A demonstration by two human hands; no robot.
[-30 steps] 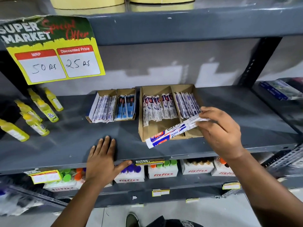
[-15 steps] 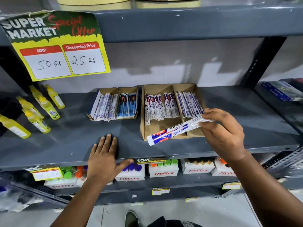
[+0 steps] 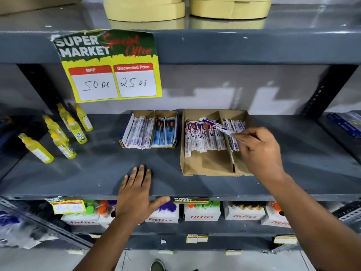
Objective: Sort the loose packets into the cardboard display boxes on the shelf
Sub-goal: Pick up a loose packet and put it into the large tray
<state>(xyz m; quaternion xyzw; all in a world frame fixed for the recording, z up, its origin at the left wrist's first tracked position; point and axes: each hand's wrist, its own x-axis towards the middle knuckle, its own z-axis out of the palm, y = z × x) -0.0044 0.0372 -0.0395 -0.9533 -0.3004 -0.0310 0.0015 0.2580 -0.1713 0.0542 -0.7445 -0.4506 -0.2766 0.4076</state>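
My right hand (image 3: 259, 151) pinches one end of a long white, blue and red packet (image 3: 216, 127), holding it over the packets in the large two-compartment cardboard box (image 3: 205, 165). That box holds a row of red-and-white packets on its left side and bluish-white ones on its right. A smaller cardboard box (image 3: 148, 114) to the left holds white packets and blue packets in two compartments. My left hand (image 3: 136, 194) lies flat, fingers spread, on the front edge of the grey shelf (image 3: 93, 173), holding nothing.
Several yellow bottles (image 3: 64, 132) lie on the shelf's left. A price sign (image 3: 111, 65) hangs from the shelf above, which carries yellow rolls (image 3: 144, 8). Fitfizz boxes (image 3: 202, 214) line the lower shelf. A black upright (image 3: 324, 89) stands at right.
My right hand has carried the packet up and back, from the box's front edge to over the packets inside. The left hand has stayed flat on the shelf edge. The camera view has tilted upward.
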